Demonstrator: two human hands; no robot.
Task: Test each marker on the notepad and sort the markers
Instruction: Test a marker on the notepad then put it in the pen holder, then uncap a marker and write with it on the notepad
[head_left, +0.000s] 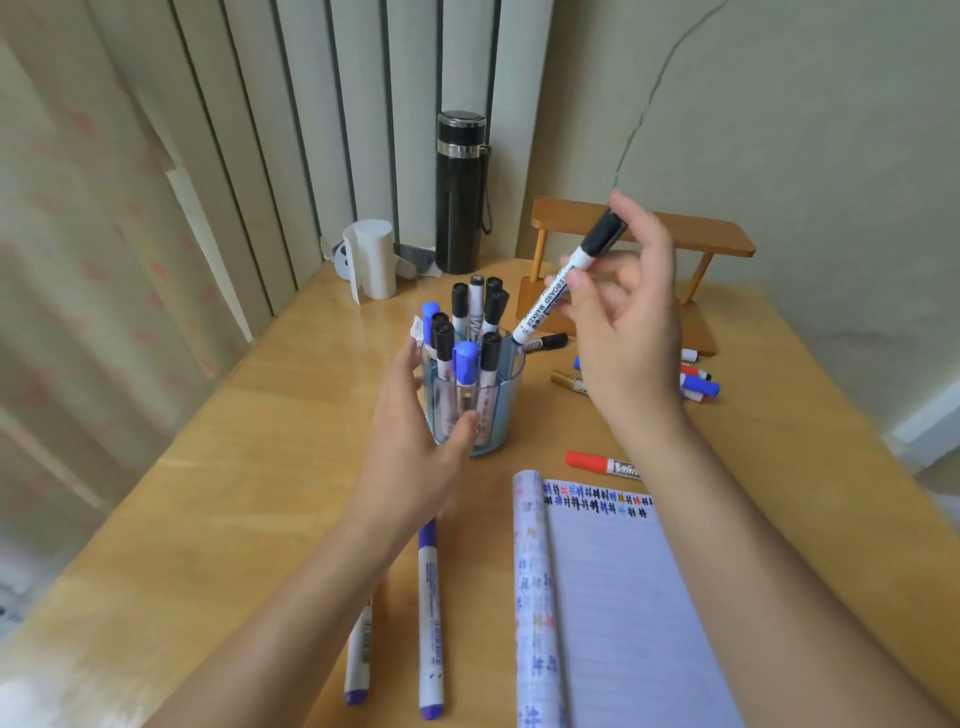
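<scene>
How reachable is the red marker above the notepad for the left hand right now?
Probably yes. The left hand lies open against the cup, and only bare table separates it from the cap end of the red marker. The right forearm crosses over the marker's other end, so grab near the cap.

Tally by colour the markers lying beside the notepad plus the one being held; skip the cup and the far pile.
Blue markers, left of the notepad: 2
Red marker, above the notepad: 1
Black marker, held in the right hand: 1
Total: 4
</scene>
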